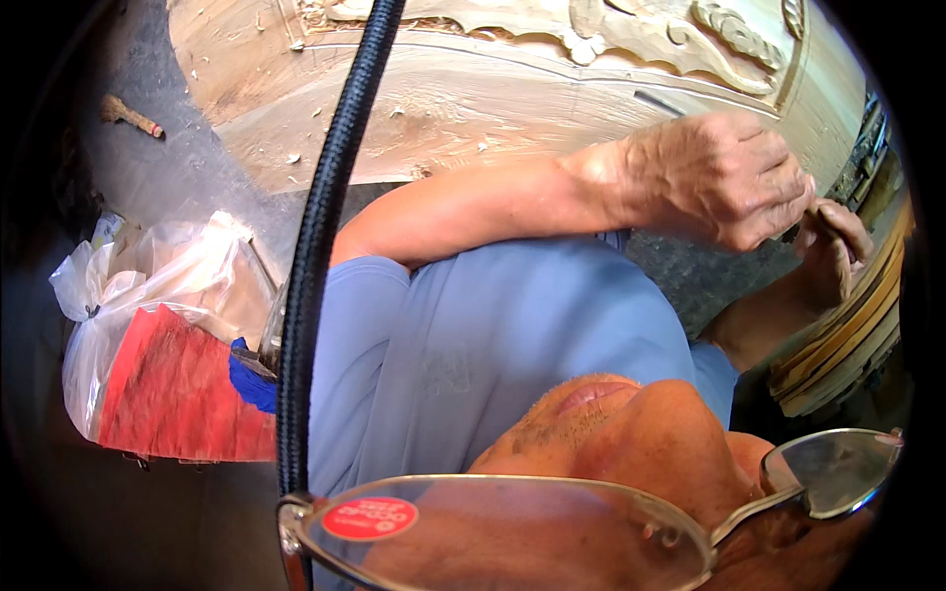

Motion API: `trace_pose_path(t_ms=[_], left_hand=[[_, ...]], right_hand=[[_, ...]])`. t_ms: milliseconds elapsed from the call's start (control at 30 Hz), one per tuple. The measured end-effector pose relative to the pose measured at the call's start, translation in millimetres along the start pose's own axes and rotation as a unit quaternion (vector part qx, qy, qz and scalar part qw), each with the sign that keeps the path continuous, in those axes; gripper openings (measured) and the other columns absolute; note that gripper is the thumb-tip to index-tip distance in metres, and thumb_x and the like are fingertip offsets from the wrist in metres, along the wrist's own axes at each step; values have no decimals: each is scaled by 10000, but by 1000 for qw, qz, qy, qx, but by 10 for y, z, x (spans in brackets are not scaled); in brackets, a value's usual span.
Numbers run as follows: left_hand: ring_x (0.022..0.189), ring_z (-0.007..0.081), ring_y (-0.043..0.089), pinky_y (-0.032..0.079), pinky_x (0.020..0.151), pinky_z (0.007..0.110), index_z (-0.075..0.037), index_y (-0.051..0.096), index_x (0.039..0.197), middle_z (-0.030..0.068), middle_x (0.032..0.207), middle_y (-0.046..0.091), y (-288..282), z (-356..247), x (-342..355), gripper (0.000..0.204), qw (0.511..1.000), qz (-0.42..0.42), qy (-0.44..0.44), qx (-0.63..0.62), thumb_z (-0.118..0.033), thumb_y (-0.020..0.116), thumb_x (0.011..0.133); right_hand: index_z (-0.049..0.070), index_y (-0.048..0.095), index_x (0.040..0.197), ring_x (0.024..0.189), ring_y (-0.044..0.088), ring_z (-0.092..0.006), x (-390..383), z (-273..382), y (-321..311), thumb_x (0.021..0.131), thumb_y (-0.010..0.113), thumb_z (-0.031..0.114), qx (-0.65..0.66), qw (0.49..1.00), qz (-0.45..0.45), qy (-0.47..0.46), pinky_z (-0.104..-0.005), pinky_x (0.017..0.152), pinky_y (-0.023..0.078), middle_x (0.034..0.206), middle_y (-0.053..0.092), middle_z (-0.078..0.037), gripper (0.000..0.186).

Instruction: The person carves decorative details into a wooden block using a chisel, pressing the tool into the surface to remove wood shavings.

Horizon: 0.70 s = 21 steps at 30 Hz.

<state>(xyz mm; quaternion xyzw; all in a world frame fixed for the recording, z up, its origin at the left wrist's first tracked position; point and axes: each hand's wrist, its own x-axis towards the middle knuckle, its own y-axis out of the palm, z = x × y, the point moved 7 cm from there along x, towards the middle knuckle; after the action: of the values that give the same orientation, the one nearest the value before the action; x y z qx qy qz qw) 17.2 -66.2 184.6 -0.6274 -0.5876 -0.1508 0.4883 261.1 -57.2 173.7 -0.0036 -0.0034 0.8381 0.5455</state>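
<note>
My left hand (724, 177) reaches across in front of my blue shirt, its fingers curled tightly. Close beside its fingertips is my right hand (833, 244), with the thumb and fingers pinched together. The fingertips of both hands meet, and anything between them is too small or hidden to name. Beyond my hands lies a pale carved wooden panel (463, 108), with raised scrollwork along its far part. A narrow grey strip (655, 102), perhaps a tool blade, shows on the panel beside my left hand and is partly hidden by it.
Wood shavings (294, 158) are scattered on the panel. Curved boards (847, 340) are stacked at right. A wooden handle-like piece (130, 116) lies on the grey floor. At left are a clear plastic bag (84, 379) and a red bag-like thing (182, 389). A black braided cable (330, 197) crosses the view.
</note>
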Motion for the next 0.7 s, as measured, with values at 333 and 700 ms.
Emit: trace_pose_path(t_ms=[333, 700], left_hand=[[742, 162, 594, 445, 597, 287, 10, 719, 1054, 65, 912, 652, -768, -73, -106, 329, 997, 59, -8, 56, -150, 709, 767], [1321, 278, 615, 441, 1178, 472, -137, 670, 1364, 106, 1411, 653, -1472, 491, -690, 422, 954, 265, -72, 122, -292, 692, 972]], right_hand=[[-96, 728, 1143, 768, 688, -182, 352, 417, 976, 837, 789, 84, -158, 967, 36, 198, -260, 691, 525, 940, 749, -158, 360], [-49, 639, 1094, 727, 688, -241, 200, 186, 381, 1080, 572, 223, -136, 947, -290, -21, -296, 635, 490, 934, 736, -249, 281]])
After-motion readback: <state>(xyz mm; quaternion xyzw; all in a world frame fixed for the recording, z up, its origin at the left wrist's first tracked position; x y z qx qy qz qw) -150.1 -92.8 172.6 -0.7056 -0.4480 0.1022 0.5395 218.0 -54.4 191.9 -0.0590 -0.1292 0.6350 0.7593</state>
